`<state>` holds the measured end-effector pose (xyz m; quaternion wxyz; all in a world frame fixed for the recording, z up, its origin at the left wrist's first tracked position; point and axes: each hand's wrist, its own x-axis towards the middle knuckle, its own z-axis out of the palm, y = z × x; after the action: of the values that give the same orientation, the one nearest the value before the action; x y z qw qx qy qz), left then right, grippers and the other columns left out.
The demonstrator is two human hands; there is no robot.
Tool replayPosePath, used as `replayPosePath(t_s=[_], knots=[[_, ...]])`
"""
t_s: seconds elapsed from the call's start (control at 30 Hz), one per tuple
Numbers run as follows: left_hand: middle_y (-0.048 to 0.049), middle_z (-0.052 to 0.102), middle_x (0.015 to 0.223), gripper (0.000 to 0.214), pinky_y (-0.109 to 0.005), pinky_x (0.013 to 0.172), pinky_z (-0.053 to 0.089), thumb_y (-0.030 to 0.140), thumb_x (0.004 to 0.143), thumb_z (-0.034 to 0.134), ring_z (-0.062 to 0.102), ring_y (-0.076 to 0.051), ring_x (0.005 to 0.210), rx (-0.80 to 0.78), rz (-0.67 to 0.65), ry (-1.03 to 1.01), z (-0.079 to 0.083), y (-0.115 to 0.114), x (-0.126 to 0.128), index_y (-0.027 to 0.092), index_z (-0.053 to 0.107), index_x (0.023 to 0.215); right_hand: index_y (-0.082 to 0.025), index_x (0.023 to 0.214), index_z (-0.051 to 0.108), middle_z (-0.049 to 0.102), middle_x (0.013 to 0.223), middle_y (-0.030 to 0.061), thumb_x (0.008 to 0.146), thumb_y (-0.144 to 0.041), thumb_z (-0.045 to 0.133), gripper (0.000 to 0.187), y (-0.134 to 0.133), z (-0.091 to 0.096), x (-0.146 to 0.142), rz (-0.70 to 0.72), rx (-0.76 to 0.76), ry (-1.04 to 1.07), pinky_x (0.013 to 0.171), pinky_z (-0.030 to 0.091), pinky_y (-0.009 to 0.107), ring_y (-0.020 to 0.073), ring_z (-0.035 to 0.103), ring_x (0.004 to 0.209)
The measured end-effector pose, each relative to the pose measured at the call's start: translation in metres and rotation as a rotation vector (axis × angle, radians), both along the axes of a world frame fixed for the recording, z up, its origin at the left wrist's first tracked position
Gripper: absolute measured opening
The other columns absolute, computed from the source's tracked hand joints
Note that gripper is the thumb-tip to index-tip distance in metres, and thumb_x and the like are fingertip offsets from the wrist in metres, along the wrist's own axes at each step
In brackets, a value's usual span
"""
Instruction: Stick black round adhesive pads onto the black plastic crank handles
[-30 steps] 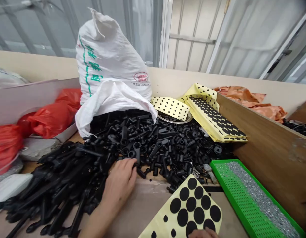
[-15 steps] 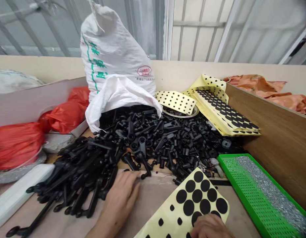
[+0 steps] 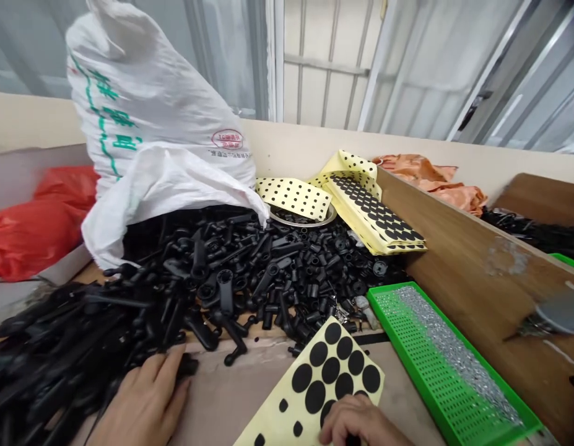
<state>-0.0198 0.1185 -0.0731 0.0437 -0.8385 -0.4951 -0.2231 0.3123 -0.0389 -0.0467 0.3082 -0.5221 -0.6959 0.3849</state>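
My left hand is at the near edge of a heap of black plastic crank handles. Its thumb and fingers close around a black handle, whose end sticks out to the right; the rest is hidden. Over the lower part of a pale yellow sheet of round black stickers lies my right hand, its fingers curled. Something dark shows beneath that palm, too covered to name. The sheet lies tilted on the table, with several dots gone from its lower left part.
A white woven sack spills black parts across the table's back. More sticker sheets lean behind on the right. A green tray of small shiny pieces stands beside a wooden partition. Red bags sit left.
The view has turned right, so everything sits further left. My left hand has moved left along the heap's edge, and a black handle now shows between its fingers. My right hand stays on the sheet.
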Motion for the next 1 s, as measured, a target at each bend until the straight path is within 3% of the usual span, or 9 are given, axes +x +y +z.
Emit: replayPosePath(t_s=[0.1, 0.2, 0.27, 0.37, 0.5, 0.7, 0.83, 0.9, 1.0], knots=[[-0.0115, 0.068, 0.101, 0.036, -0.037, 0.071, 0.056, 0.029, 0.082, 0.041, 0.067, -0.028, 0.086, -0.052, -0.086, -0.063, 0.020, -0.013, 0.011, 0.017, 0.060, 0.110, -0.020, 0.065, 0.053, 0.071, 0.086, 0.0061, 0.080, -0.035, 0.058, 0.021, 0.000, 0.011, -0.002, -0.021, -0.062, 0.036, 0.076, 0.042, 0.033, 0.0209, 0.063, 0.082], [-0.0055, 0.069, 0.100, 0.033, -0.026, 0.068, 0.056, 0.027, 0.083, 0.045, 0.068, -0.020, 0.083, -0.196, -0.156, -0.178, 0.047, -0.035, 0.039, 0.020, 0.058, 0.113, -0.021, 0.066, 0.051, 0.068, 0.087, 0.0064, 0.079, -0.026, 0.055, 0.014, -0.001, 0.026, -0.005, -0.053, -0.119, 0.081, 0.076, 0.043, 0.033, 0.0216, 0.061, 0.086], [-0.0070, 0.068, 0.104, 0.033, -0.024, 0.073, 0.055, 0.022, 0.084, 0.043, 0.066, -0.019, 0.087, -0.200, -0.219, -0.213, 0.053, -0.046, 0.056, 0.019, 0.057, 0.115, -0.021, 0.068, 0.049, 0.066, 0.089, 0.0067, 0.079, -0.024, 0.053, 0.012, 0.000, 0.030, -0.007, -0.051, -0.142, 0.110, 0.077, 0.043, 0.033, 0.0223, 0.059, 0.088], [-0.0112, 0.067, 0.102, 0.032, -0.029, 0.079, 0.054, 0.018, 0.084, 0.040, 0.065, -0.022, 0.093, -0.121, -0.258, -0.174, 0.043, -0.053, 0.069, 0.015, 0.059, 0.110, -0.021, 0.070, 0.048, 0.064, 0.092, 0.0067, 0.081, -0.024, 0.052, 0.012, 0.002, 0.031, -0.010, -0.041, -0.167, 0.144, 0.081, 0.042, 0.035, 0.0229, 0.058, 0.092], [-0.0108, 0.068, 0.097, 0.032, -0.032, 0.076, 0.054, 0.014, 0.082, 0.040, 0.065, -0.023, 0.090, -0.119, -0.210, -0.094, 0.024, -0.052, 0.065, 0.015, 0.053, 0.111, -0.021, 0.071, 0.049, 0.063, 0.095, 0.0070, 0.082, -0.026, 0.053, 0.013, 0.006, 0.030, -0.012, -0.036, -0.210, 0.240, 0.082, 0.040, 0.035, 0.0229, 0.057, 0.094], [-0.0106, 0.067, 0.099, 0.028, -0.035, 0.067, 0.050, 0.005, 0.081, 0.035, 0.063, -0.023, 0.078, 0.002, -0.311, 0.045, 0.032, -0.067, 0.073, 0.018, 0.053, 0.097, -0.020, 0.070, 0.054, 0.063, 0.098, 0.0078, 0.078, -0.033, 0.062, 0.018, 0.016, 0.037, -0.017, -0.149, -0.358, 0.556, 0.078, 0.040, 0.031, 0.0221, 0.055, 0.092], [-0.0055, 0.065, 0.097, 0.020, -0.031, 0.070, 0.048, 0.011, 0.085, 0.036, 0.061, -0.020, 0.082, -0.342, -0.442, -0.093, 0.047, -0.078, 0.077, 0.022, 0.052, 0.091, -0.019, 0.066, 0.054, 0.063, 0.097, 0.0065, 0.075, -0.033, 0.066, 0.020, 0.024, 0.037, -0.022, -0.209, -0.416, 0.673, 0.074, 0.039, 0.028, 0.0196, 0.054, 0.088], [-0.0023, 0.063, 0.089, 0.016, -0.026, 0.069, 0.046, 0.013, 0.085, 0.039, 0.059, -0.017, 0.079, -0.553, -0.394, -0.209, 0.053, -0.078, 0.077, 0.022, 0.050, 0.088, -0.019, 0.065, 0.055, 0.063, 0.095, 0.0058, 0.073, -0.032, 0.067, 0.020, 0.028, 0.034, -0.025, -0.219, -0.439, 0.723, 0.073, 0.039, 0.028, 0.0193, 0.054, 0.086], [0.0035, 0.059, 0.073, 0.031, -0.023, 0.061, 0.042, 0.010, 0.077, 0.044, 0.056, -0.015, 0.067, -0.785, -0.244, -0.333, 0.060, -0.075, 0.080, 0.023, 0.049, 0.106, -0.018, 0.064, 0.055, 0.062, 0.093, 0.0055, 0.071, -0.032, 0.069, 0.021, 0.032, 0.030, -0.032, -0.216, -0.455, 0.767, 0.072, 0.040, 0.027, 0.0190, 0.054, 0.085]])
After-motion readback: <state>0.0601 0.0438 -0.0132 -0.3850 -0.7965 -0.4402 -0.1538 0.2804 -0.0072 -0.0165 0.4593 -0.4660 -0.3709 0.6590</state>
